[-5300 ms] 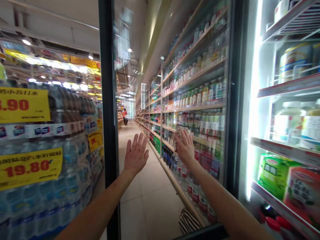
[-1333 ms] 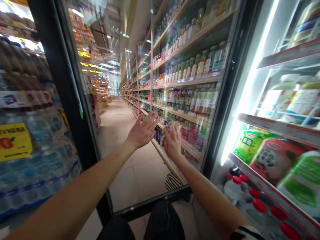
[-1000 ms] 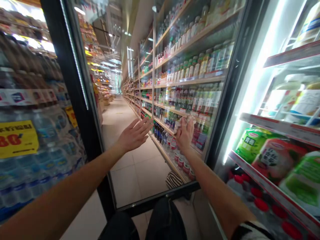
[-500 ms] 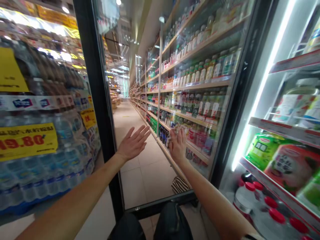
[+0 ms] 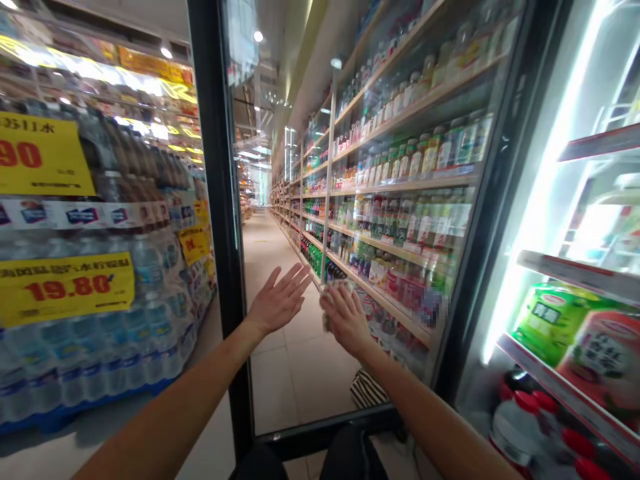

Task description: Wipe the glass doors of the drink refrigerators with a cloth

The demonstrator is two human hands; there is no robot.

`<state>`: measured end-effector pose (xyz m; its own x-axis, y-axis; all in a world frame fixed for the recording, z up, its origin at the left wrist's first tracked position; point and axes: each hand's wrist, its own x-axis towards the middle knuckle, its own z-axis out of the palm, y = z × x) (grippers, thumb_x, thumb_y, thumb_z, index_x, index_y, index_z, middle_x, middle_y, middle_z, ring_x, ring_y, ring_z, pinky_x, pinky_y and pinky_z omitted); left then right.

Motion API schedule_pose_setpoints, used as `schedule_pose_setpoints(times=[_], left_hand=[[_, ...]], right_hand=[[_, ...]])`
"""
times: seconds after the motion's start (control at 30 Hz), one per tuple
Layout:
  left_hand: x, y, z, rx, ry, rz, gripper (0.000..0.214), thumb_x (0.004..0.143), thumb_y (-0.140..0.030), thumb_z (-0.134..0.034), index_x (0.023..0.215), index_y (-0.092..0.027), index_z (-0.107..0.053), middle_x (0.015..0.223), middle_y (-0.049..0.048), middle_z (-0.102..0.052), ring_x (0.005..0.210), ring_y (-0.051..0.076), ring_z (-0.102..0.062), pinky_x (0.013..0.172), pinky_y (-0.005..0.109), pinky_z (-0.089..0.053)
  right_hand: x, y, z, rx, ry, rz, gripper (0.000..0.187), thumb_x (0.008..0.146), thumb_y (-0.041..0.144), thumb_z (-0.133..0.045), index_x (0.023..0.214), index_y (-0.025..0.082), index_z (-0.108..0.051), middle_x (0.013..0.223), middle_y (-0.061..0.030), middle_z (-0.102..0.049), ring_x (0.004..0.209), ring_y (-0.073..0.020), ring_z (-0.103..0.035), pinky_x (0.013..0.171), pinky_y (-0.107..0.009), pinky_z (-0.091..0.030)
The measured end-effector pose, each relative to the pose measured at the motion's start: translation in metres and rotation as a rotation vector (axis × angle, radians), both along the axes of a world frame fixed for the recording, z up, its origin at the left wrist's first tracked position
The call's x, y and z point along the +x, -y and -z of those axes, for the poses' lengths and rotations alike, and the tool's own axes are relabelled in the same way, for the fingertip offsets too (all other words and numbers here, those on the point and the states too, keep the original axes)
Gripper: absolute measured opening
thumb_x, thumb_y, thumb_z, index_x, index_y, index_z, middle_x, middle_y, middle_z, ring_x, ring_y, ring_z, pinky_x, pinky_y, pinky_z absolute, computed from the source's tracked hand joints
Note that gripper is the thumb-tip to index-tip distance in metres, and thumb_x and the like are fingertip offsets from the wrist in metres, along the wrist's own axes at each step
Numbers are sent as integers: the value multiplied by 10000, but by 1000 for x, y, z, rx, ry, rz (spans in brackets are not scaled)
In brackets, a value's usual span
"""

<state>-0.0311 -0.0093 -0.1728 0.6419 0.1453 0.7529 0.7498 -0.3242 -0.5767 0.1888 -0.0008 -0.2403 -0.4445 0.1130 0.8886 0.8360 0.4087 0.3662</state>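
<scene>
An open glass cooler door [image 5: 350,220] with a black frame [image 5: 220,220] stands in front of me. My left hand [image 5: 278,303] lies flat on the glass with the fingers spread. My right hand [image 5: 344,319] presses a crumpled pale cloth [image 5: 334,291] against the glass just right of the left hand, fingers closed over it. Through the pane I see the aisle and drink shelves.
The lit cooler interior [image 5: 560,320] with green and red packs and red-capped bottles is at right. Stacked water bottles with yellow price signs [image 5: 65,287] fill the left. A tiled aisle [image 5: 280,267] runs ahead between shelves. My dark-trousered knees [image 5: 325,460] are below.
My right hand with the cloth has slid left and down across the glass, ending close beside the left hand. The left hand stays flat on the pane. The view has shifted a little.
</scene>
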Motion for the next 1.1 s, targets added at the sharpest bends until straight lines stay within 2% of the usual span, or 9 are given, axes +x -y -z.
schedule_pose_setpoints(times=[0.1, 0.27, 0.33, 0.43, 0.5, 0.63, 0.7, 0.9, 1.1], left_hand=[[-1, 0, 0, 7, -4, 0, 490, 850, -292, -452, 1328, -202, -392, 1362, 48, -452, 1319, 164, -317, 1132, 390, -35], [-1, -1, 1, 2, -5, -6, 492, 849, -283, -455, 1329, -201, -390, 1362, 48, -452, 1321, 164, -313, 1131, 391, -34], [0, -1, 1, 1, 5, -4, 486, 848, -273, -457, 1325, -203, -395, 1360, 46, -455, 1318, 163, -319, 1132, 391, -36], [0, 0, 2, 2, 9, 4, 482, 845, -270, -459, 1319, -199, -405, 1361, 45, -453, 1311, 163, -331, 1132, 386, -34], [0, 0, 2, 8, 8, 7, 482, 840, -270, -463, 1315, -201, -410, 1355, 44, -460, 1307, 165, -339, 1132, 385, -31], [0, -1, 3, 1, 18, -1, 498, 841, -271, -460, 1330, -213, -390, 1351, 48, -465, 1307, 170, -339, 1130, 392, -30], [0, -1, 3, -16, 26, -4, 526, 845, -271, -456, 1357, -223, -345, 1359, 51, -454, 1309, 169, -337, 1128, 398, -38], [1, 1, 3, -48, 49, 7, 566, 852, -272, -451, 1389, -247, -277, 1346, 58, -466, 1307, 173, -342, 1121, 411, -92], [1, -1, 4, -22, 45, -1, 510, 848, -279, -463, 1346, -224, -366, 1351, 61, -459, 1307, 179, -340, 1128, 403, -55]], right_hand=[[8, -2, -8, 11, 175, -52, 380, 846, 191, -467, 1208, 282, -533, 1345, -18, -472, 1335, -201, -262, 1094, -440, -214], [35, -11, -43, 101, -306, 92, 439, 834, 171, -434, 1271, 188, -482, 1411, -129, -360, 1360, -272, -193, 1048, -507, -260], [33, -8, -36, 71, -288, 93, 447, 828, 171, -438, 1272, 183, -481, 1421, -127, -343, 1365, -275, -178, 1048, -497, -272], [29, -1, -11, -14, -24, 33, 435, 814, 166, -464, 1239, 247, -510, 1383, -65, -417, 1349, -233, -232, 1070, -459, -265], [36, -2, 0, -21, 1, 44, 447, 813, 162, -466, 1243, 278, -503, 1374, -47, -430, 1337, -224, -262, 1074, -464, -258], [61, -11, -8, 64, -327, 148, 522, 837, 170, -416, 1350, 258, -379, 1441, -96, -314, 1352, -274, -225, 1039, -521, -288], [64, -12, -12, 84, -400, 152, 541, 842, 177, -405, 1375, 239, -339, 1462, -111, -264, 1359, -290, -199, 1031, -529, -298], [57, -7, -8, -22, -103, 65, 500, 808, 158, -452, 1293, 279, -456, 1415, -56, -370, 1345, -255, -246, 1047, -486, -301], [99, -25, -28, 123, -608, 198, 554, 835, 166, -383, 1384, 220, -325, 1469, -118, -234, 1345, -302, -222, 1002, -558, -325]])
